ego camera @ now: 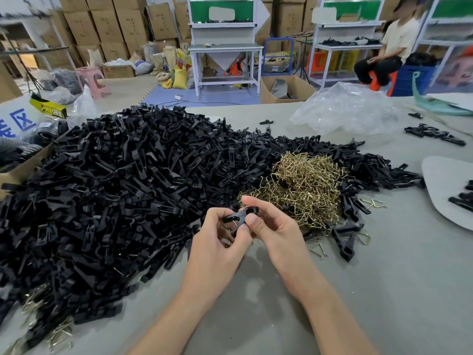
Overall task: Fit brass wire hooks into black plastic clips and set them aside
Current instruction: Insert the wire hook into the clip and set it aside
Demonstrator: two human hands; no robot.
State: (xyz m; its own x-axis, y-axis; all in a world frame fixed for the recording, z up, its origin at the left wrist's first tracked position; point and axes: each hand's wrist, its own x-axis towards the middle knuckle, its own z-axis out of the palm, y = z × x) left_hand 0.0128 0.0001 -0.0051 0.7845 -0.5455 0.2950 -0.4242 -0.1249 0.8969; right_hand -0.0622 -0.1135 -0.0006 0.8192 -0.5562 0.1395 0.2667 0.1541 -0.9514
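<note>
Both my left hand [217, 242] and right hand [271, 226] pinch one black clip [239, 217] beside brass hook pile [302, 185], steadying it for hook insertion.

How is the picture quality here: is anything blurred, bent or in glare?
Head view: soft, even light, faint shadows on the table; left hand, right hand and the clip they hold are sharp; the shelf at the right edge leans from lens distortion; the plastic bag shows mild glare.
</note>
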